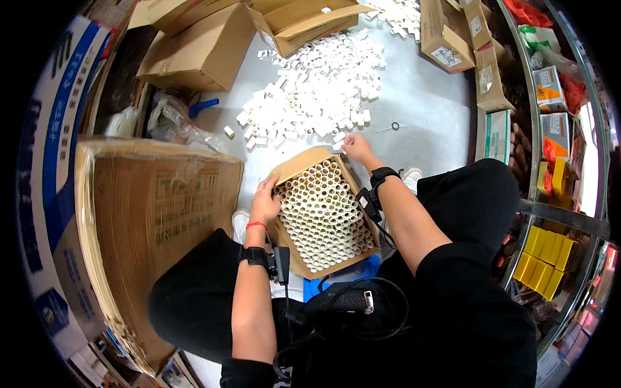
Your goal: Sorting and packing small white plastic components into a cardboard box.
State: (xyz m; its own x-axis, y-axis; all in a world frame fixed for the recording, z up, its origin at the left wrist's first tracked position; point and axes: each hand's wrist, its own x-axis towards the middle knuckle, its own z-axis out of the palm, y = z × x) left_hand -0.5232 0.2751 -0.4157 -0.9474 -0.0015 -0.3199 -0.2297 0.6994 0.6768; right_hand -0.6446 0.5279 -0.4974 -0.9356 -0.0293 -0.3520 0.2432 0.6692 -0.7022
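Observation:
An open cardboard carton (291, 167) stands tilted on the floor between my legs. Upright white plastic pipe couplings (322, 213) fill it in close rows, their round ends facing up. My left hand (266, 201) grips the carton's left edge by the flap. Beyond the far right corner of the carton is my right hand (356, 148), its fingers bent together at a loose white coupling (338, 145) on the near edge of a pile. Whether those fingers grip the coupling is too small to tell. The large heap of white fittings (310, 97) spreads over the floor ahead.
A large carton (160, 208) stands close on my left. Open cartons (310, 29) lie behind the heap. Shelving (558, 216) with boxes runs along my right. A black ring (395, 126) and a blue tool handle (204, 106) lie farther out. Wrist devices (281, 266) with cables sit on my forearms.

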